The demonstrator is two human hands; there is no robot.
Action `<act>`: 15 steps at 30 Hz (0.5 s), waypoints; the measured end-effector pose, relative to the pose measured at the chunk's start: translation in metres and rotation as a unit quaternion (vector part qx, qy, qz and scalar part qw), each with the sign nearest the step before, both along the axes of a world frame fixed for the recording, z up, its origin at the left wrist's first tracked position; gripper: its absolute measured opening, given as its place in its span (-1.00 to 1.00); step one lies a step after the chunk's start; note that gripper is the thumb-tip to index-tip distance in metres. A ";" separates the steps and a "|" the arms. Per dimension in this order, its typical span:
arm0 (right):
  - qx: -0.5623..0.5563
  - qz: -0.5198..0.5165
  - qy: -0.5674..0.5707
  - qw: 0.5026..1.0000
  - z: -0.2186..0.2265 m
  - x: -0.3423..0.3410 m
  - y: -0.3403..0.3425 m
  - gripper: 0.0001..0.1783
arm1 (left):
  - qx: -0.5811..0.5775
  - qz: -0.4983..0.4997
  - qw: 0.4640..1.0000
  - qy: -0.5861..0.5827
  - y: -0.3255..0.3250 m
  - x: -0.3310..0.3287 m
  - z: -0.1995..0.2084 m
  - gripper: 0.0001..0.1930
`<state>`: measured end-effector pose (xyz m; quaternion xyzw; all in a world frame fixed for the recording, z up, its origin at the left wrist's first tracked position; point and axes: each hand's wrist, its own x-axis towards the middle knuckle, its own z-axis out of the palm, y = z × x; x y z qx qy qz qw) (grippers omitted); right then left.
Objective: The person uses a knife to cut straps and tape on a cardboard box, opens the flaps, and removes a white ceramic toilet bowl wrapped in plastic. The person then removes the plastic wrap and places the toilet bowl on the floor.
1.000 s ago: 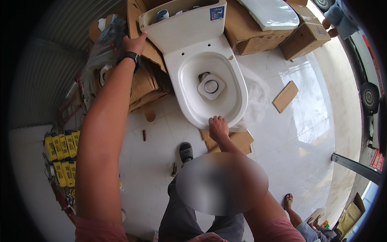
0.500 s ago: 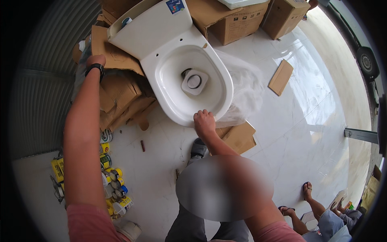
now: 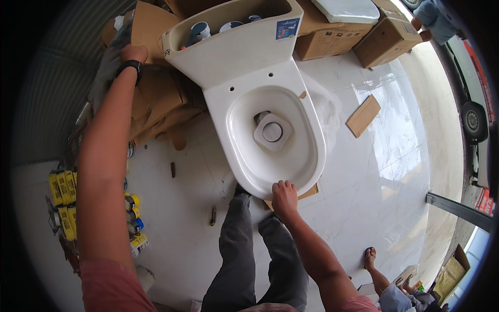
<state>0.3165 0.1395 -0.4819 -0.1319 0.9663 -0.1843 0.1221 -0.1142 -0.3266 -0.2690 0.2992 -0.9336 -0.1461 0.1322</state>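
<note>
A white ceramic toilet (image 3: 317, 125) without a seat or tank lid stands in front of me. My right hand (image 3: 284, 198) is closed over the front rim of its bowl, fingers curled inward. Inside the bowl sits a squarish white part with a round ring (image 3: 272, 132). The open tank (image 3: 234, 52) holds a few round containers, partly hidden. At the far left, my left hand (image 3: 134, 54) is closed at the edge of a brown cardboard box (image 3: 152, 31), beside clear plastic wrap. Its fingertips are out of sight.
Yellow boxes and small cans (image 3: 65, 200) cluster at the left. Cartons (image 3: 332, 49) stand behind the toilet. A flat cardboard piece (image 3: 363, 115) lies on the tiles at the right. Another person's foot (image 3: 369, 257) shows at lower right, and a metal bar (image 3: 457, 210) juts in.
The toilet has come nearer to me and rightward, covering most of the cardboard by its front. My right hand moved with its rim. More of the tank's inside shows; my left hand stays at the cardboard.
</note>
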 end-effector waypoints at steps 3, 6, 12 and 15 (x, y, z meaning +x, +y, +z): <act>0.000 -0.001 -0.014 1.000 0.001 0.008 -0.001 -0.84 | 0.011 -0.027 0.999 0.035 0.006 0.010 0.000 -0.56; 0.047 0.018 -0.031 0.998 0.004 0.004 -0.003 -0.80 | 0.039 -0.059 0.993 0.091 0.017 0.022 -0.004 -0.57; 0.059 0.054 -0.174 0.981 0.029 -0.006 0.004 -0.50 | 0.184 -0.121 0.965 0.142 0.030 0.046 -0.007 -0.53; 0.089 0.091 -0.223 0.967 0.046 -0.009 0.003 -0.25 | 0.579 -0.175 0.746 0.278 0.038 0.090 -0.035 -0.25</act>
